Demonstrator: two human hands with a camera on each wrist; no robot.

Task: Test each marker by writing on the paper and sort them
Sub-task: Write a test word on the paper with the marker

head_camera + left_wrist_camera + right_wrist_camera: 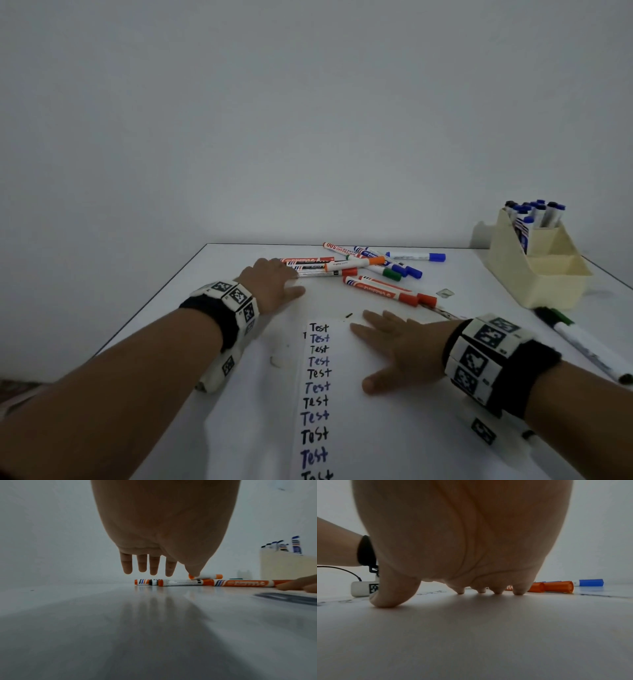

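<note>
A strip of white paper [346,404] carries a column of "Test" words in black and blue. My right hand [394,349] lies flat on its upper right part, fingers spread and fingertips [519,591] pressing the sheet. A loose pile of markers [359,267] with red, orange, blue and green caps lies beyond the paper. My left hand [274,284] reaches to the pile's left end. Its fingers [154,568] hang straight just above the orange-capped markers [180,582], holding nothing.
A cream desk organizer [548,274] at the back right holds several blue-capped markers [534,212]. A green-capped marker [582,342] lies alone near the right edge. Two red-capped markers [390,291] sit just beyond the paper. The table's left edge runs close to my left forearm.
</note>
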